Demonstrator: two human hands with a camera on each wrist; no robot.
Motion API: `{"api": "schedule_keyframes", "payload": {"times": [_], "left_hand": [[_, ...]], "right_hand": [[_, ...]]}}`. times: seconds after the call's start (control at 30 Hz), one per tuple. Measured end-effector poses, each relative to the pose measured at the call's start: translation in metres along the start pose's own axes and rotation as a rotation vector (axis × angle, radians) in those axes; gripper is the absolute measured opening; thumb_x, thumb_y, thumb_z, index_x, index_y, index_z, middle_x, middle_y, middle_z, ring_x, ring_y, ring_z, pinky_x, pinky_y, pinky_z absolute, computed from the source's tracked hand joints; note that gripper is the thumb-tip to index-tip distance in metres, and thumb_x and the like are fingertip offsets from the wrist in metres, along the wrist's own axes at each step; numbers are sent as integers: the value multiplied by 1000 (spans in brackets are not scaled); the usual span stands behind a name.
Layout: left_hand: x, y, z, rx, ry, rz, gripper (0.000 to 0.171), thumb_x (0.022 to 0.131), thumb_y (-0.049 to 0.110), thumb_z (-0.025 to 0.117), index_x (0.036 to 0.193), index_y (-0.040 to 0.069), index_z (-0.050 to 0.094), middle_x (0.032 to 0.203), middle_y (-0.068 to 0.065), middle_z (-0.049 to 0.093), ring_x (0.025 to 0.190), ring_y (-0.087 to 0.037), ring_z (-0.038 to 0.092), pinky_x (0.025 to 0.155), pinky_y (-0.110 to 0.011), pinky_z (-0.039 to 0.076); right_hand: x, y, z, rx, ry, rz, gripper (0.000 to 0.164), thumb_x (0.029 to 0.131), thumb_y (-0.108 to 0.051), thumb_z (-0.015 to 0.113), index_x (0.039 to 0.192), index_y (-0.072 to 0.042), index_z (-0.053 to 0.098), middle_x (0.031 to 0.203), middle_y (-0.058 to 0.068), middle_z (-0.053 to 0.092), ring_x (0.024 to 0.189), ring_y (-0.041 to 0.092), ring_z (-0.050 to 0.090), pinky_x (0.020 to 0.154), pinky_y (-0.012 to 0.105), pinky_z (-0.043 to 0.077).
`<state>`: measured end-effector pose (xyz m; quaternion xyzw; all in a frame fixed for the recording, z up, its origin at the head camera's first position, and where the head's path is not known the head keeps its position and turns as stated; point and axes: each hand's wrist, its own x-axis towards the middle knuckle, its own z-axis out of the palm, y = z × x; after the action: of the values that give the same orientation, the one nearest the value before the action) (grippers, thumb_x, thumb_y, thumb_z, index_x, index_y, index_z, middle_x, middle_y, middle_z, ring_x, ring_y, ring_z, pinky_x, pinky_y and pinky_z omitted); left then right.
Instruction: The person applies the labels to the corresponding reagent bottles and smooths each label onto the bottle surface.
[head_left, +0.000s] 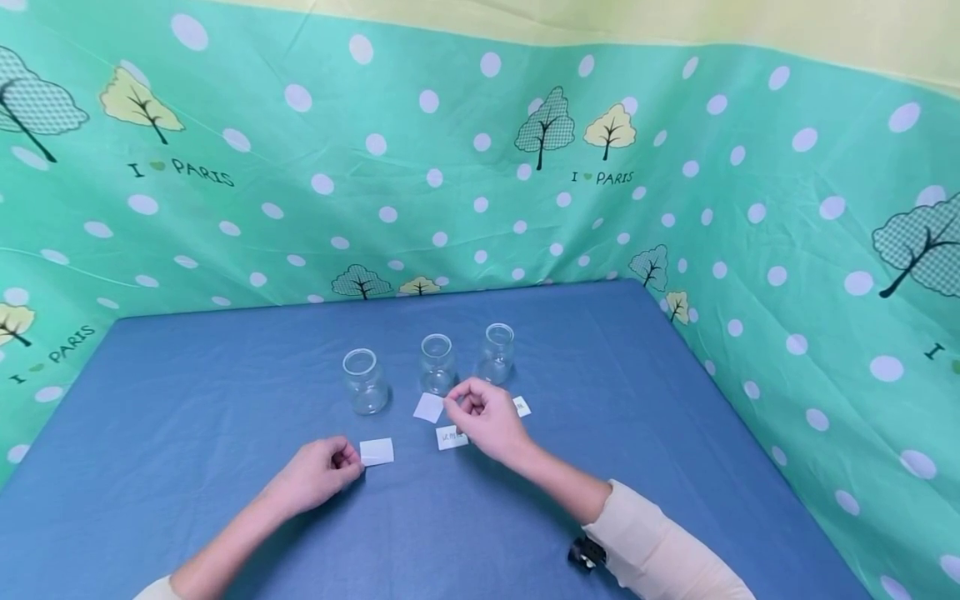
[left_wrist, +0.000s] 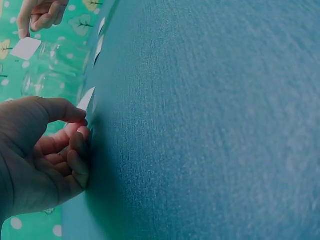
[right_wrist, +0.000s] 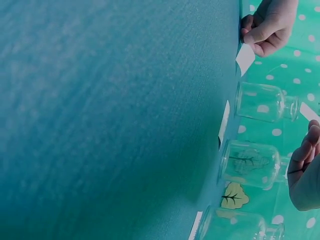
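My left hand (head_left: 318, 473) pinches the edge of a white paper card (head_left: 377, 452) low over the table, below the left glass jar (head_left: 367, 385). In the right wrist view this card (right_wrist: 245, 59) stands tilted from the fingertips. Raised above the table, my right hand (head_left: 489, 419) holds another white paper card (head_left: 429, 407) by its corner between thumb and finger. Behind that card stands the middle glass jar (head_left: 437, 367). A card with handwriting (head_left: 448, 438) lies under the right hand, which partly covers it. Another written card (head_left: 522, 406) shows just beyond the hand.
A third glass jar (head_left: 497, 354) stands at the right of the row; all three are without lids. The table wears a blue cloth (head_left: 225, 392). Green dotted curtains (head_left: 420, 125) rise along the back and right edges. A small black device (head_left: 587, 553) sits at the right sleeve.
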<state>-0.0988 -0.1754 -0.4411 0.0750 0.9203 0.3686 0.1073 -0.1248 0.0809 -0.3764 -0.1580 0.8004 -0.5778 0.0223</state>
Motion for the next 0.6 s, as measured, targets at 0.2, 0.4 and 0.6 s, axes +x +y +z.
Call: {"api": "schedule_keyframes", "payload": {"times": [0.2, 0.4, 0.6], "left_hand": [[0, 0, 0, 20, 0, 7, 7, 81, 13, 65, 76, 11, 60, 65, 4, 53, 58, -5, 44, 55, -19, 37], [0, 1, 0, 9, -11, 11, 8, 80, 13, 66, 75, 11, 59, 65, 4, 53, 57, -4, 44, 55, -19, 37], [0, 1, -1, 5, -17, 12, 9, 80, 13, 66, 75, 12, 59, 65, 4, 53, 58, -4, 44, 55, -18, 37]], "right_hand": [[0, 0, 0, 11, -3, 1, 9, 87, -3, 61, 90, 5, 64, 60, 12, 52, 47, -1, 40, 45, 14, 33], [-1, 1, 0, 22, -9, -1, 10, 87, -3, 61, 90, 6, 63, 60, 12, 53, 46, -1, 41, 45, 14, 33], [-1, 1, 0, 22, -9, 5, 10, 87, -3, 60, 90, 5, 64, 60, 13, 53, 46, -1, 41, 44, 14, 34]]}}
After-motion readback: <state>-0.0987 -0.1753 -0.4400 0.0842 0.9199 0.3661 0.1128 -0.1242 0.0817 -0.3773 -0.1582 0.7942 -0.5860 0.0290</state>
